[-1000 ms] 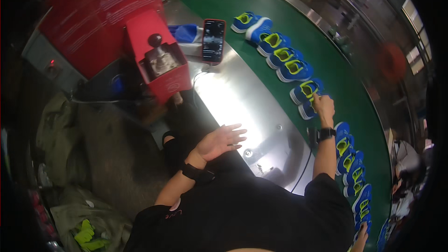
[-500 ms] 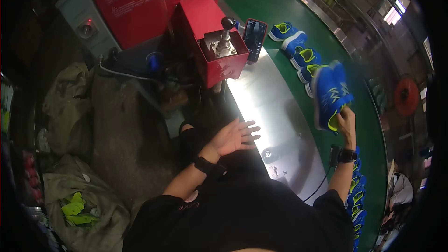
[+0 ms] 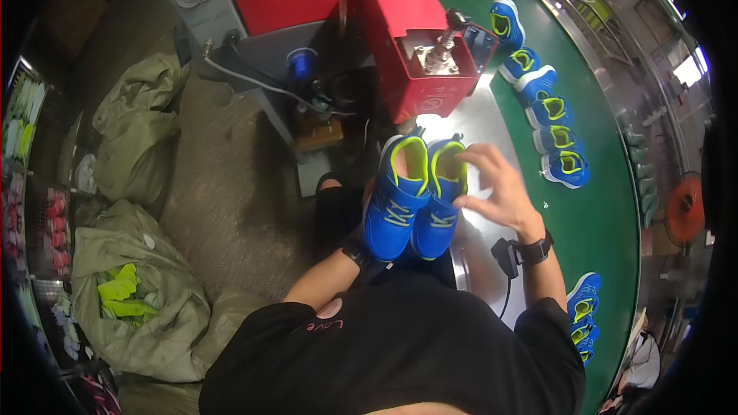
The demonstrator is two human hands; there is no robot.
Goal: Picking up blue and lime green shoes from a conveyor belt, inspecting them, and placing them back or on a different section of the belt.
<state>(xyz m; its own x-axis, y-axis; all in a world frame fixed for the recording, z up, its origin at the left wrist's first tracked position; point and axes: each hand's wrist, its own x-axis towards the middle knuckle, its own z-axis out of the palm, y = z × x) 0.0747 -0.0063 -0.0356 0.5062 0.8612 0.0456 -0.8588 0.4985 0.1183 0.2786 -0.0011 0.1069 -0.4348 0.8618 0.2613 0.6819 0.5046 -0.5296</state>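
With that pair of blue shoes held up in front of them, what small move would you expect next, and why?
Probably lowering the pair of shoes toward the red machine just ahead. The left hand is hidden beneath the pair, seemingly supporting it; the right hand has fingers at one shoe's yellow-lined opening, and the machine's metal post stands bare.

A pair of blue shoes (image 3: 413, 201) with yellow-green lining sits side by side under the right hand (image 3: 498, 190), whose fingers touch one collar. The left hand seems hidden beneath them. More blue shoes (image 3: 555, 137) line the green conveyor belt (image 3: 615, 207) beside a red machine (image 3: 419, 46).
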